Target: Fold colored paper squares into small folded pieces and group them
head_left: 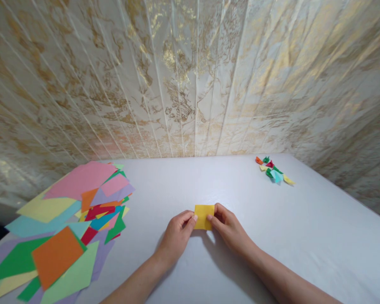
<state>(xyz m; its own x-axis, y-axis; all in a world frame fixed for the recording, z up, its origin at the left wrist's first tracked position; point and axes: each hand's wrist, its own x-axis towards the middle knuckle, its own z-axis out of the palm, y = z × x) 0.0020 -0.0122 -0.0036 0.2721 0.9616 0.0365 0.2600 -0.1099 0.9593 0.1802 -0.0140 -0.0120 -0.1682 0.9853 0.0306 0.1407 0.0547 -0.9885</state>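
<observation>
A small yellow paper square lies on the white table in front of me. My left hand pinches its left edge with thumb and fingertips. My right hand pinches its right edge, fingers curled over the paper's side. Both forearms reach in from the bottom of the view.
A loose heap of coloured paper sheets in pink, orange, green, yellow and blue covers the table's left side. Several small folded paper pieces lie at the far right. A marbled gold-and-white wall rises behind the table.
</observation>
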